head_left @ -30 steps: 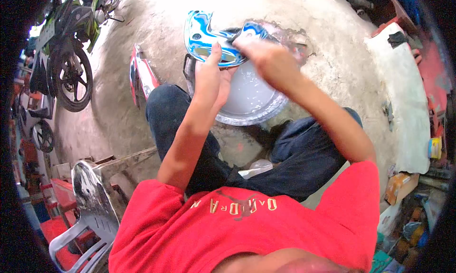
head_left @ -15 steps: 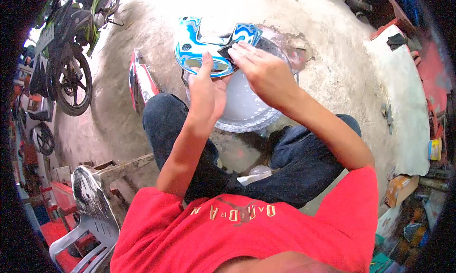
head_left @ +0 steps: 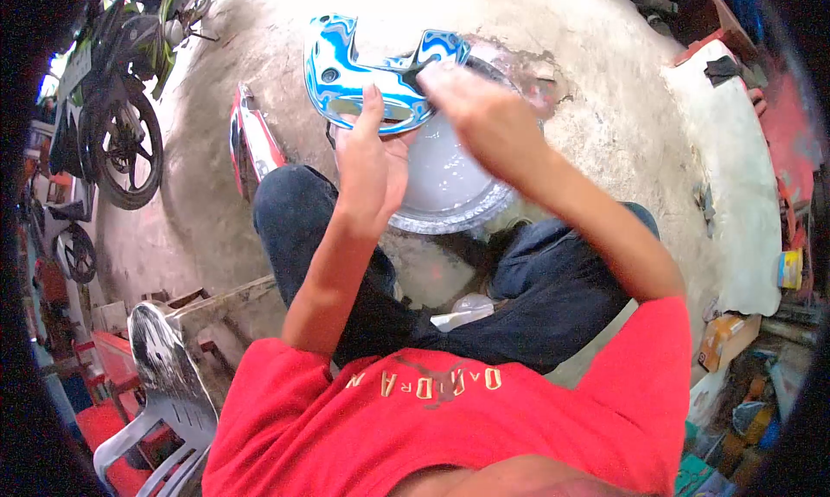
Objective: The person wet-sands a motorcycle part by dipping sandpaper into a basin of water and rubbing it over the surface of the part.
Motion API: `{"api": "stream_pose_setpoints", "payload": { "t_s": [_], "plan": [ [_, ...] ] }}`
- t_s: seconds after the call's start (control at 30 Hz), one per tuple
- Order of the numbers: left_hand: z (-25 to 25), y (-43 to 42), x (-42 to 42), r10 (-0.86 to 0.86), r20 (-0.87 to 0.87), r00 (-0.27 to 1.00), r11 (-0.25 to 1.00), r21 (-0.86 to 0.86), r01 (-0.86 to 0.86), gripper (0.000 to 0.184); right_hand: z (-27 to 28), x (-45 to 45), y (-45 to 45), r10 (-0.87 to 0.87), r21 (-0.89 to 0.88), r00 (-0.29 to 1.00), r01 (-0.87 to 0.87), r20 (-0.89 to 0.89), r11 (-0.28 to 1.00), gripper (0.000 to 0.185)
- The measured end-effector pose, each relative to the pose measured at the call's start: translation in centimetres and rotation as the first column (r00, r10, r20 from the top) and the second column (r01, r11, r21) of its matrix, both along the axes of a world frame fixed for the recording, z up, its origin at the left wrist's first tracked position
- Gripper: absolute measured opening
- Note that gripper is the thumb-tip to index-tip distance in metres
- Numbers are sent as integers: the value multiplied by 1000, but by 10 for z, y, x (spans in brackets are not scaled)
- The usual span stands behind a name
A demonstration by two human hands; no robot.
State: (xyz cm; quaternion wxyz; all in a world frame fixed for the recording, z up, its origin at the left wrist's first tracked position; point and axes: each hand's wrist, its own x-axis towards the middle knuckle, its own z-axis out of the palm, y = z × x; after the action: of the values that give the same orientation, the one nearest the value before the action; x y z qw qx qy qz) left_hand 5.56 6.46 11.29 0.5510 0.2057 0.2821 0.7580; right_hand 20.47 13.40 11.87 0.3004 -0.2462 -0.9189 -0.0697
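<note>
A glossy motorcycle fairing panel, swirled in blue and white, is held above a round basin of greyish water. My left hand grips its lower edge, thumb on the face and fingers underneath. Closed and blurred, my right hand presses at the panel's right part. Under its fingertips shows a small dark piece that looks like sandpaper, mostly hidden by the hand. The basin stands on the floor in front of my crossed legs.
A red and white panel lies left of my knee. Motorcycles stand at the left. Behind my left side are a plastic chair and a wooden frame. A long pale slab and a cardboard box are at the right.
The fairing panel and my left hand sit slightly higher and further left in view. My right hand has shifted a little over the panel and is now blurred.
</note>
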Motion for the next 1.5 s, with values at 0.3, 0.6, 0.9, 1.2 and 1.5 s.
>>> {"api": "stream_pose_setpoints", "payload": {
  "t_s": [0.3, 0.6, 0.9, 1.2, 1.5],
  "plan": [
    [-3, 1, 2, -25, 23, 999, 1000, 0, 25, 33, 6, -7, -16, 79, 22, 995, -78, -60, 997, 38],
    [-6, 1, 0, -19, 12, 1000, 1000, -24, 19, 32, 1, -1, -5, -18, -76, 1000, 17, -19, 997, 36],
    [9, -3, 2, -1, -21, 1000, 1000, -11, 0, 34, 9, 5, 3, -95, -69, 988, 104, 123, 992, 39],
    [13, -7, -1, -39, -28, 999, 999, 27, 40, 35, 14, 8, 14, -115, -53, 989, 120, 90, 991, 39],
    [12, -7, 3, -52, 8, 999, 999, 10, 52, 35, 30, 10, 31, -236, -204, 937, 292, 258, 935, 41]
  ]
}}
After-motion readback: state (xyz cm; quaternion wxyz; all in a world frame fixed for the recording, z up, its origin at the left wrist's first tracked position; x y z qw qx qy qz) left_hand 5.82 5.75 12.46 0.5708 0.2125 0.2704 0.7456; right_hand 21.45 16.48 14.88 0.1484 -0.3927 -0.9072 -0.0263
